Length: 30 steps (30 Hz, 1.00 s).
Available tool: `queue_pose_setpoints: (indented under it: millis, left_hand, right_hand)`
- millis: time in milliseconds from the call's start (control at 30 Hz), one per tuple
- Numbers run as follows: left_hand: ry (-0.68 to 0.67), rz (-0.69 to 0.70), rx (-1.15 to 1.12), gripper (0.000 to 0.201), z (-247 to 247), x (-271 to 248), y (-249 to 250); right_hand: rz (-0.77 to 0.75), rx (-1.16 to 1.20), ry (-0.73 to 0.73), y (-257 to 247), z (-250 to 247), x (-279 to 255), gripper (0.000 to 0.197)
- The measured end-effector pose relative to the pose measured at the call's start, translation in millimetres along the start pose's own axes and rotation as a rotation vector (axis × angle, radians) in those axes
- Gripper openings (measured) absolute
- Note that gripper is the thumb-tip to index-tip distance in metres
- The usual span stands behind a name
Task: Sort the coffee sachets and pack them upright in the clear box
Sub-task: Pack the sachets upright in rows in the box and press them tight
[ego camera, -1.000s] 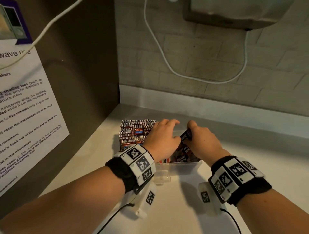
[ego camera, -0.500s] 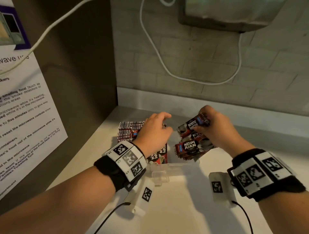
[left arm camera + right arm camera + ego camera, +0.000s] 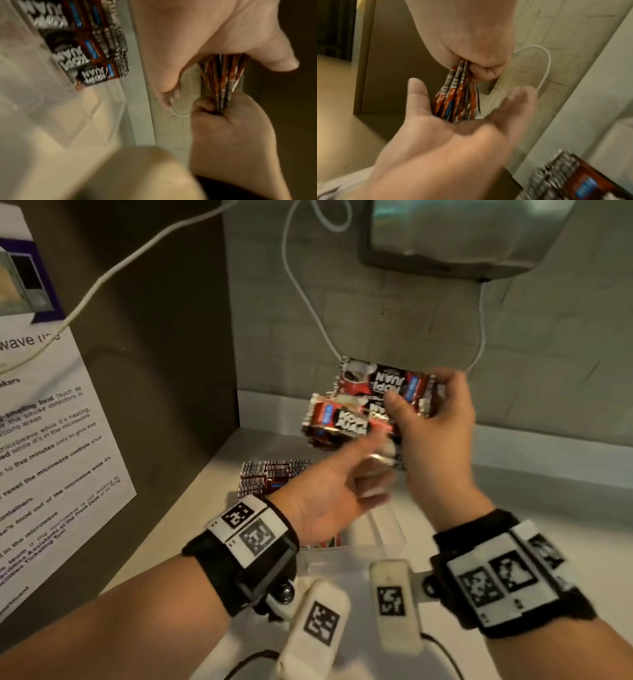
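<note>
Sachets (image 3: 373,402) fan out above the tabletop (image 3: 513,546) as our right hand (image 3: 442,422) pinches a bundle of red coffee packets, thumb pressed across their faces and fingers (image 3: 448,380) curled behind. Our left hand (image 3: 329,494) reaches up beneath the bundle, palm open and fingers spread, blurred; we cannot tell whether they touch the packets. Below our wrists sits the clear box (image 3: 390,529), near the tabletop's left edge. More sachets (image 3: 270,479) stand upright, packed edge to edge, at its far left end, while its right part shows bare plastic.
</note>
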State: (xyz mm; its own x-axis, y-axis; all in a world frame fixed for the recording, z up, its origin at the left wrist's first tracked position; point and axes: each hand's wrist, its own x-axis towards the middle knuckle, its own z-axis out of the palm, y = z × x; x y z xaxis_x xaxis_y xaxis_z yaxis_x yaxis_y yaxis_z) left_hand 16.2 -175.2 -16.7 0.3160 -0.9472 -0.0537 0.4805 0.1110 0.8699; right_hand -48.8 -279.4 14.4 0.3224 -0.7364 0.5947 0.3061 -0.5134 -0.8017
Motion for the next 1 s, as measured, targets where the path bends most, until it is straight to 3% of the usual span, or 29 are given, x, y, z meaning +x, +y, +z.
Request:
queue_pose_setpoints:
  millis: [100, 167, 333, 567, 667, 833, 1000]
  left_hand:
    - [0.122, 0.113, -0.318, 0.074, 4, 1, 7]
    - [0.141, 0.136, -0.380, 0.056, 2, -1, 12]
    - [0.250, 0.163, -0.363, 0.032, -12, -1, 15]
    - [0.307, 0.073, -0.267, 0.021, -19, -2, 13]
    - [0.293, 0.053, -0.259, 0.021, -20, -1, 11]
    - [0.285, 0.051, -0.240, 0.017, -17, 0, 10]
    - [0.348, 0.050, -0.264, 0.018, -25, -2, 14]
  right_hand:
    - [0.004, 0.083, 0.019, 3, 19, -23, 0.030]
    - [0.012, 0.071, 0.000, 8, 27, -34, 0.032]
    - [0.037, -0.086, -0.152, 19, 28, -44, 0.024]
    - [0.083, -0.397, -0.393, 25, 12, -28, 0.027]
    - [-0.005, -0.555, -0.475, 20, 11, -28, 0.025]
    - [-0.116, -0.633, -0.332, 21, 12, -27, 0.035]
    - [0.021, -0.276, -0.106, 25, 5, -17, 0.024]
